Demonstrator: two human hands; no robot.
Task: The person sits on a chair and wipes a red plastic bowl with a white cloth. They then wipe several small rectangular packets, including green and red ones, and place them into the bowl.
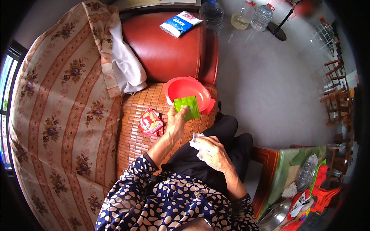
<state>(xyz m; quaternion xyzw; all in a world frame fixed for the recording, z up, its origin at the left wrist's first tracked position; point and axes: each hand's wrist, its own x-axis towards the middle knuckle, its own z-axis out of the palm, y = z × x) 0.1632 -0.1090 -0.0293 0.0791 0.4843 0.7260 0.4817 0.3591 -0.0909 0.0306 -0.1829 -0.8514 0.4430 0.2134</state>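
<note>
A small green packet [191,103] is pinched in my left hand [177,122], held over the near rim of a red plastic bowl [178,87]. The bowl rests on the brown woven seat mat [133,152], and its inside shows no contents apart from what the packet hides. Left of that hand, several red packets [151,122] lie in a small pile on the mat. Above my lap, my right hand [214,153] is closed around a crumpled white tissue [195,143], which pokes out between the fingers.
A blue and white bag [181,24] lies on the red leather armrest [162,50]. Patterned cloth [73,107] drapes the sofa back. Clear plastic jugs [261,17] stand on the grey floor. At lower right, a green table [275,188] carries a metal basin [276,215].
</note>
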